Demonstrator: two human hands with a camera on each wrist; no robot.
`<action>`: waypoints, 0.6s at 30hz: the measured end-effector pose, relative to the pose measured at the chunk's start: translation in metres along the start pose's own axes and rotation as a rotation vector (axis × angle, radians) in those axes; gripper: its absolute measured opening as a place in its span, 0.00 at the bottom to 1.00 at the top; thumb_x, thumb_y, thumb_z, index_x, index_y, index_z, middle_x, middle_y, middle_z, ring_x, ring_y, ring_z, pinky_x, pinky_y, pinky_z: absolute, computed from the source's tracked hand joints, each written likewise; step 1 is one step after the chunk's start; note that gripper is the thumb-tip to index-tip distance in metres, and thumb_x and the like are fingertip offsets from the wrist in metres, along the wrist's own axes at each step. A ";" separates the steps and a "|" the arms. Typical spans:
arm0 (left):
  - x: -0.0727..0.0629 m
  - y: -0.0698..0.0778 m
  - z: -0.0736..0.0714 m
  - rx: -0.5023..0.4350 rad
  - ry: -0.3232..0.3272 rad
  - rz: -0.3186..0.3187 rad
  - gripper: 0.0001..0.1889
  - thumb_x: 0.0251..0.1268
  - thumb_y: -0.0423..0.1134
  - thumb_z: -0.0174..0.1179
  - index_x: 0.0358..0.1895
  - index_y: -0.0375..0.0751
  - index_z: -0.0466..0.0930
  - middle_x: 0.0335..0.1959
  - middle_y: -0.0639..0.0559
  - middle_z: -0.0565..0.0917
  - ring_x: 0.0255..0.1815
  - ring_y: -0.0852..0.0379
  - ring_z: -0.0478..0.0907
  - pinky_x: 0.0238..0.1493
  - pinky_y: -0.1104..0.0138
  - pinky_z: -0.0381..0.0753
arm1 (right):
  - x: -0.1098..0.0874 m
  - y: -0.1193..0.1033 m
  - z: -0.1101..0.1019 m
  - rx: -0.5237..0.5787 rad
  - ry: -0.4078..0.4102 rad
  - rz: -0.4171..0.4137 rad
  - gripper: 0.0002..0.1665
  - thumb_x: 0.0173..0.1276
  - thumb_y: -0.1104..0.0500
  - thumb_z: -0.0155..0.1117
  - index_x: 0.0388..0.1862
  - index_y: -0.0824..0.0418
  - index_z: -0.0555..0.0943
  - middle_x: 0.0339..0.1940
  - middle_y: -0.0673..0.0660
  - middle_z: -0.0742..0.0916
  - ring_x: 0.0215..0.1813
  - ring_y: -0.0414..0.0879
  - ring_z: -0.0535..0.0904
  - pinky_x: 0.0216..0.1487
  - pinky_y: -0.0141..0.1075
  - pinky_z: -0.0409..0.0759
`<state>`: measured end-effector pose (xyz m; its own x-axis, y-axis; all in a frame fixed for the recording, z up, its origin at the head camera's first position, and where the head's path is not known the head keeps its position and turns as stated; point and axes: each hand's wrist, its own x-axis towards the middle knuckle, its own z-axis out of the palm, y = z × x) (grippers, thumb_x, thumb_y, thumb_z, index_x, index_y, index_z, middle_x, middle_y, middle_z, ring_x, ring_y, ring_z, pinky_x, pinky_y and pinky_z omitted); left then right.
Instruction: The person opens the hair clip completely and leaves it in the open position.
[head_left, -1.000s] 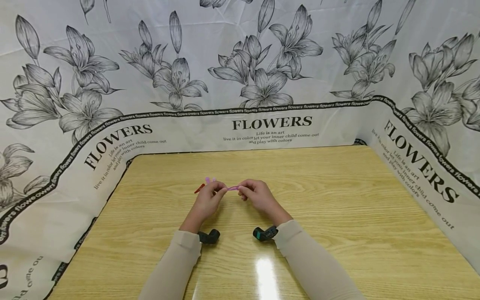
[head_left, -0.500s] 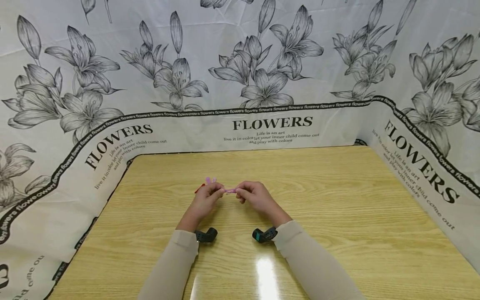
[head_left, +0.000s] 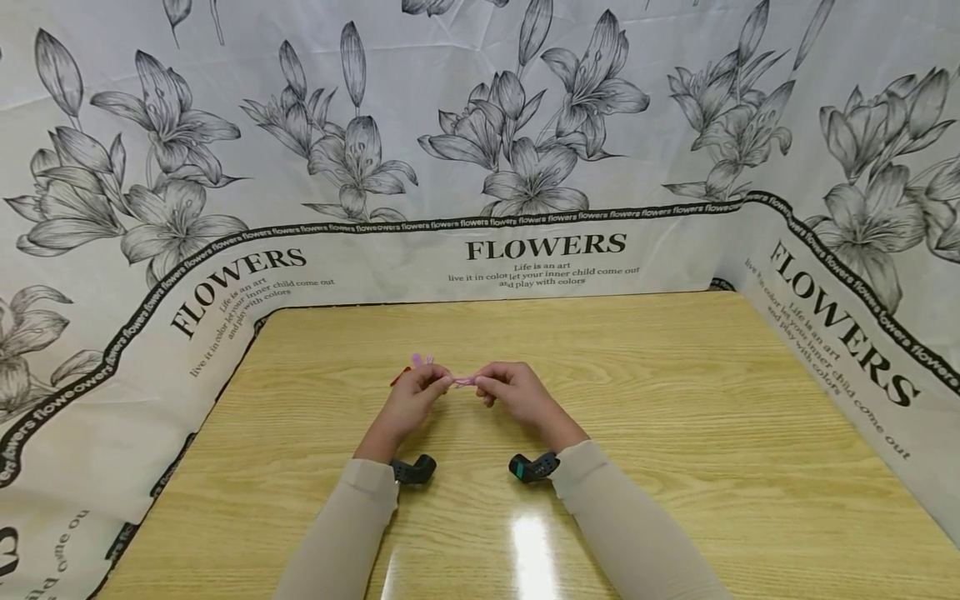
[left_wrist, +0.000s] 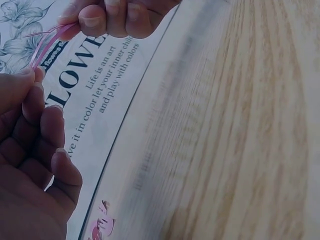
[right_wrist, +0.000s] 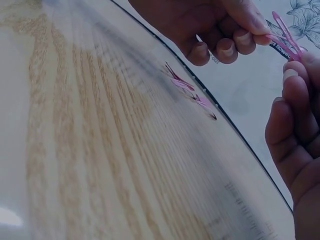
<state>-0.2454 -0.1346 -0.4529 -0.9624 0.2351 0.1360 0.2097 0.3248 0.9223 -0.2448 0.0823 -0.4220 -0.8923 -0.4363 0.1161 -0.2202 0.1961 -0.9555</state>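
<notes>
Between both hands, a pink snap hair clip (head_left: pixel 464 382) is held above the table. My left hand (head_left: pixel 411 403) pinches one end with thumb and forefinger. The other end is pinched the same way by my right hand (head_left: pixel 519 395). Up close in the right wrist view, the clip (right_wrist: pixel 285 37) has its thin prongs spread apart into a V. Just beyond my left hand lie a pink clip (head_left: pixel 417 360) and a red clip (head_left: pixel 402 375), partly hidden by that hand. Several such clips (right_wrist: pixel 181 84) show on the table in the right wrist view.
The wood-grain table (head_left: pixel 637 467) is glossy, with a bright reflection near its front. A white curtain (head_left: pixel 390 267) printed with flowers and text encloses its back and sides. A dark wrist-camera mount (head_left: pixel 414 469) sits on the left wrist, another mount (head_left: pixel 532 467) on the right.
Since a second ago my left hand has shifted slightly left and toward me. The pink clip, a narrow loop earlier, now shows its prongs apart. Both hands keep their pinch.
</notes>
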 end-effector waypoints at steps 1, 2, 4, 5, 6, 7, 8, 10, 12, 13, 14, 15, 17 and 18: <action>0.000 0.000 0.000 0.002 0.003 0.002 0.14 0.72 0.45 0.54 0.45 0.37 0.80 0.41 0.36 0.80 0.41 0.47 0.74 0.45 0.61 0.72 | 0.000 0.000 0.000 0.005 0.003 0.005 0.13 0.73 0.63 0.56 0.43 0.74 0.82 0.33 0.67 0.84 0.30 0.45 0.79 0.40 0.46 0.82; 0.001 0.000 0.001 0.004 0.007 0.006 0.14 0.72 0.46 0.54 0.45 0.37 0.81 0.41 0.36 0.81 0.41 0.47 0.74 0.45 0.61 0.72 | 0.000 0.000 -0.001 0.009 0.004 0.010 0.14 0.73 0.63 0.56 0.43 0.74 0.82 0.33 0.68 0.84 0.31 0.45 0.79 0.40 0.46 0.82; 0.001 0.001 0.001 0.016 0.016 0.012 0.14 0.72 0.45 0.55 0.45 0.37 0.81 0.41 0.37 0.82 0.40 0.49 0.74 0.44 0.61 0.73 | 0.000 0.000 -0.002 0.015 0.004 0.026 0.14 0.73 0.63 0.56 0.44 0.75 0.82 0.36 0.71 0.84 0.31 0.45 0.79 0.40 0.44 0.83; 0.001 0.001 0.001 0.025 0.021 0.010 0.13 0.72 0.45 0.55 0.45 0.38 0.82 0.42 0.38 0.82 0.39 0.51 0.74 0.44 0.62 0.73 | 0.000 0.001 -0.002 0.020 0.003 0.032 0.15 0.73 0.63 0.56 0.44 0.76 0.81 0.36 0.71 0.84 0.31 0.45 0.79 0.40 0.42 0.82; 0.000 0.002 0.002 0.032 0.024 0.010 0.13 0.71 0.45 0.55 0.45 0.39 0.82 0.42 0.39 0.83 0.39 0.53 0.74 0.43 0.62 0.73 | 0.000 0.001 -0.003 0.022 0.002 0.039 0.15 0.73 0.63 0.56 0.44 0.75 0.81 0.36 0.71 0.84 0.31 0.45 0.79 0.40 0.42 0.82; 0.000 0.003 0.002 0.042 0.028 0.007 0.12 0.71 0.44 0.56 0.44 0.40 0.82 0.42 0.40 0.83 0.38 0.54 0.74 0.43 0.63 0.74 | 0.000 0.002 -0.003 0.027 0.001 0.044 0.15 0.73 0.63 0.56 0.45 0.76 0.81 0.36 0.70 0.84 0.32 0.45 0.79 0.40 0.40 0.82; 0.000 0.004 0.002 0.046 0.031 0.003 0.11 0.71 0.44 0.56 0.44 0.41 0.83 0.41 0.41 0.83 0.38 0.55 0.74 0.42 0.63 0.74 | 0.000 0.002 -0.004 0.030 0.000 0.048 0.15 0.73 0.63 0.56 0.45 0.76 0.81 0.35 0.68 0.84 0.32 0.46 0.79 0.39 0.40 0.82; -0.001 0.005 0.003 0.058 0.034 -0.012 0.10 0.70 0.45 0.57 0.44 0.44 0.83 0.41 0.44 0.84 0.37 0.56 0.74 0.41 0.63 0.74 | 0.001 0.004 -0.005 0.034 -0.002 0.054 0.15 0.73 0.63 0.56 0.45 0.76 0.81 0.33 0.64 0.84 0.32 0.46 0.79 0.39 0.40 0.82; -0.001 0.005 0.003 0.068 0.028 -0.024 0.10 0.70 0.46 0.57 0.44 0.46 0.84 0.41 0.48 0.84 0.37 0.56 0.74 0.41 0.63 0.74 | 0.001 0.005 -0.005 0.040 -0.005 0.059 0.15 0.73 0.63 0.57 0.45 0.77 0.81 0.32 0.60 0.84 0.32 0.47 0.79 0.40 0.42 0.82; -0.001 0.004 0.003 0.075 0.026 -0.029 0.10 0.70 0.46 0.57 0.44 0.48 0.84 0.41 0.49 0.84 0.36 0.56 0.74 0.40 0.63 0.74 | 0.001 0.005 -0.006 0.040 -0.007 0.062 0.16 0.73 0.63 0.57 0.45 0.77 0.80 0.32 0.59 0.84 0.32 0.47 0.78 0.40 0.42 0.82; -0.001 0.004 0.004 0.078 0.022 -0.031 0.10 0.70 0.47 0.57 0.44 0.48 0.84 0.40 0.50 0.84 0.36 0.55 0.73 0.40 0.63 0.74 | 0.001 0.006 -0.006 0.039 -0.008 0.062 0.16 0.73 0.63 0.57 0.45 0.77 0.80 0.31 0.58 0.84 0.32 0.47 0.78 0.40 0.43 0.82; -0.001 0.004 0.004 0.087 0.020 -0.033 0.10 0.70 0.48 0.57 0.44 0.49 0.84 0.40 0.52 0.84 0.36 0.55 0.73 0.39 0.63 0.73 | 0.001 0.007 -0.006 0.037 -0.008 0.060 0.16 0.73 0.63 0.57 0.45 0.77 0.80 0.31 0.59 0.84 0.32 0.48 0.78 0.40 0.44 0.82; -0.001 0.003 0.005 0.098 0.020 -0.032 0.10 0.70 0.48 0.57 0.44 0.50 0.84 0.40 0.53 0.84 0.35 0.55 0.73 0.39 0.63 0.73 | 0.001 0.007 -0.006 0.030 -0.007 0.054 0.15 0.73 0.62 0.57 0.45 0.77 0.81 0.32 0.59 0.84 0.32 0.48 0.78 0.41 0.45 0.82; -0.001 0.002 0.005 0.103 0.023 -0.030 0.10 0.70 0.48 0.57 0.44 0.50 0.84 0.39 0.53 0.84 0.35 0.55 0.73 0.39 0.63 0.73 | 0.001 0.008 -0.006 0.025 -0.006 0.048 0.15 0.73 0.62 0.57 0.45 0.77 0.81 0.32 0.60 0.84 0.32 0.48 0.78 0.41 0.46 0.82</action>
<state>-0.2435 -0.1293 -0.4528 -0.9721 0.2029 0.1180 0.1959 0.4243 0.8841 -0.2499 0.0888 -0.4275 -0.8994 -0.4318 0.0682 -0.1668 0.1948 -0.9666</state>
